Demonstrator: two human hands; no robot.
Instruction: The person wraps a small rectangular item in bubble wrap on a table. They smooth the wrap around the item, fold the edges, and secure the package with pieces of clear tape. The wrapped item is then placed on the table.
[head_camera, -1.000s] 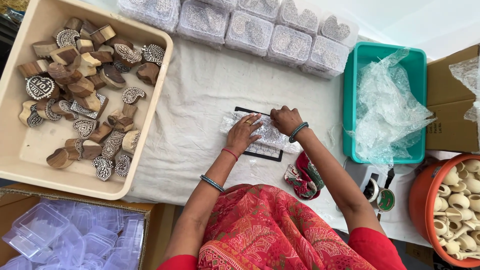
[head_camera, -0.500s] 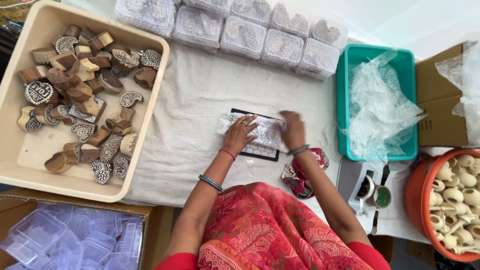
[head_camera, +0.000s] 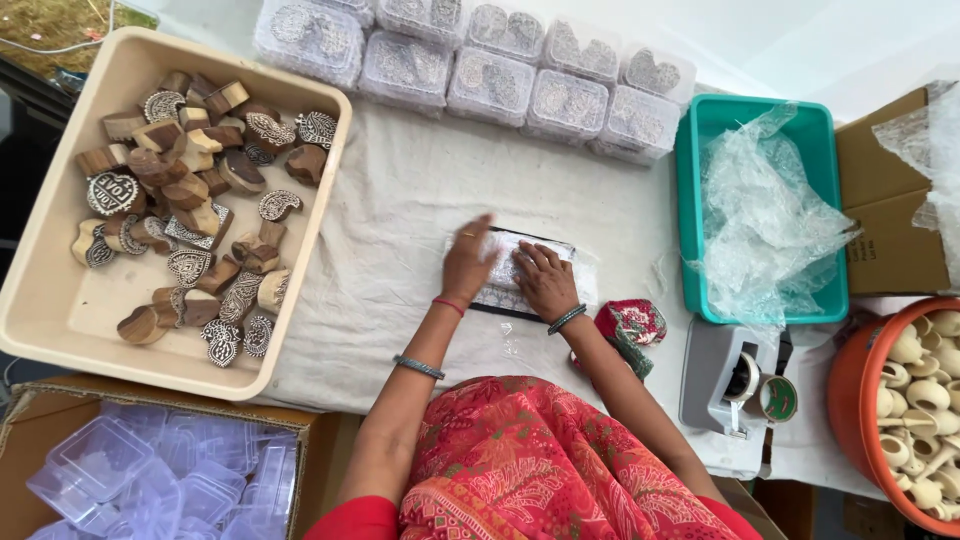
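Here, both hands press a bubble-wrapped flat dark block (head_camera: 512, 272) at the middle of the white-clothed table (head_camera: 400, 200).
Left hand (head_camera: 470, 262) and right hand (head_camera: 545, 282) lie flat, palms down, clasping nothing. The loose wrap could spring open, being untaped. One grey tape dispenser (head_camera: 725, 375) sits at the near edge; one beige tray of carved wooden stamps (head_camera: 60, 310) fills the left corner.

We see a flat, dark rectangular block (head_camera: 520, 285) lying on the white cloth of the desk (head_camera: 400, 200), wrapped in a sheet of clear bubble wrap (head_camera: 585, 280). The wrap covers its top and spills past its right edge, crinkled and shiny. The block's dark border shows along the near side and at the upper edge. It lies level, its long side running left to right, near the middle of the desk.
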